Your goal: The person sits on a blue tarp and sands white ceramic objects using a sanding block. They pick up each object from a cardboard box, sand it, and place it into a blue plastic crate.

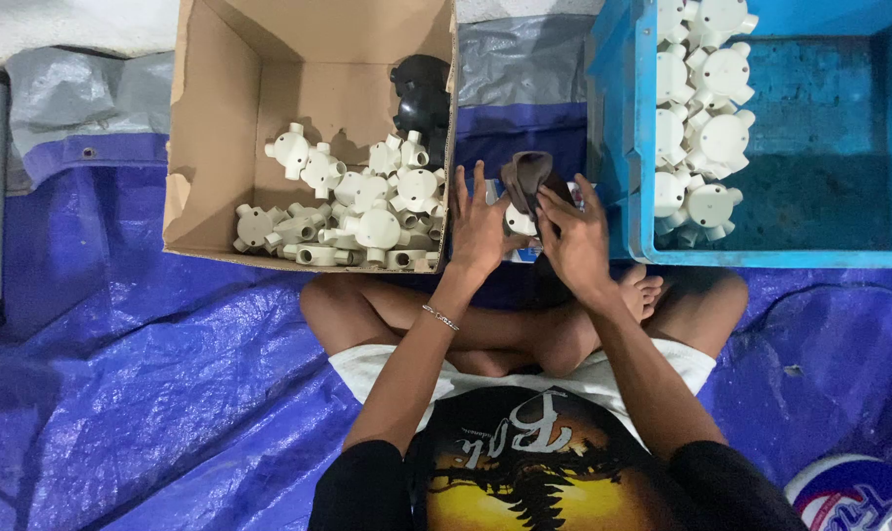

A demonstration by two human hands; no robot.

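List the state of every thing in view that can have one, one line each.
Cardboard box: open, partly filled with loose white fittings.
Blue crate: open, white fittings stacked along its left side.
White fitting: held between both hands.
Dark cloth: pressed on the fitting.
Left hand: gripping.
Right hand: gripping.

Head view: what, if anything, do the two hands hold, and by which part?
Both hands, left hand and right hand, hold one white round fitting by its sides, a dark cloth over it.

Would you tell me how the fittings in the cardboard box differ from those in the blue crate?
The fittings in the cardboard box lie jumbled in a loose heap; the fittings in the blue crate sit in neat rows along its left wall. The box also holds black parts; the crate shows none. Both are cream round junction fittings.
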